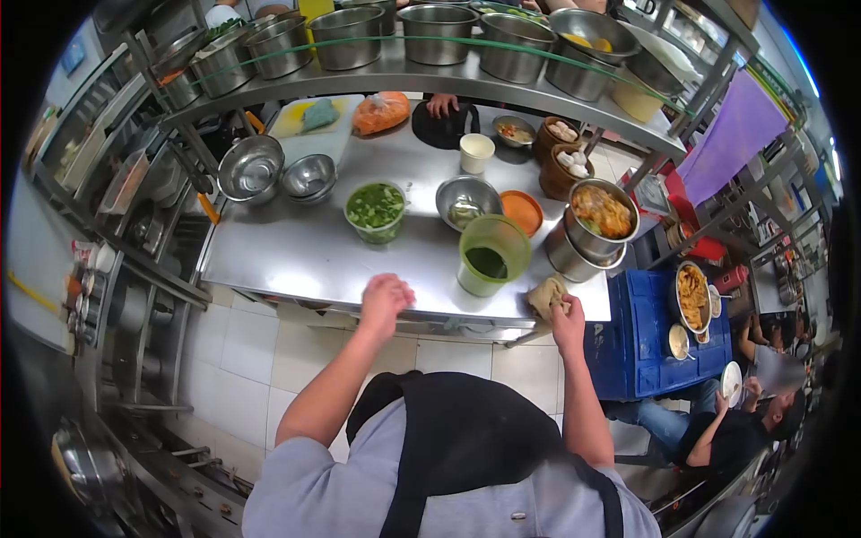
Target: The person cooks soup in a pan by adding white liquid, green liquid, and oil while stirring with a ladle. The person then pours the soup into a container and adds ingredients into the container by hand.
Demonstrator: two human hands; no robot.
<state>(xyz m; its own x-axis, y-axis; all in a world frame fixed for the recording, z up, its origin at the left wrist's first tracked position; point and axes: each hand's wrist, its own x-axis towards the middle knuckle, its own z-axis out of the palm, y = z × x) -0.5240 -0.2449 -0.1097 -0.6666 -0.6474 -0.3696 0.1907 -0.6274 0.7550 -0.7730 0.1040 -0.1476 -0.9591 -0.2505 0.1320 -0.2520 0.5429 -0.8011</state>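
Observation:
My left hand is held over the front edge of the steel table, fingers loosely curled and apart, with nothing seen in it. Beyond it stands a clear tub of chopped green vegetables. At the table's front right, my right hand grips a crumpled brownish cloth. Left of the cloth is a translucent green container with dark green contents. Behind that container are a steel mixing bowl, with a little food at its bottom, and an orange dish.
Stacked steel pots with orange-brown food stand at right, near wooden buckets of white items. A blue crate adjoins the table. A person sits right, holding a bowl. Another person's hand rests across the table, below a shelf of pots.

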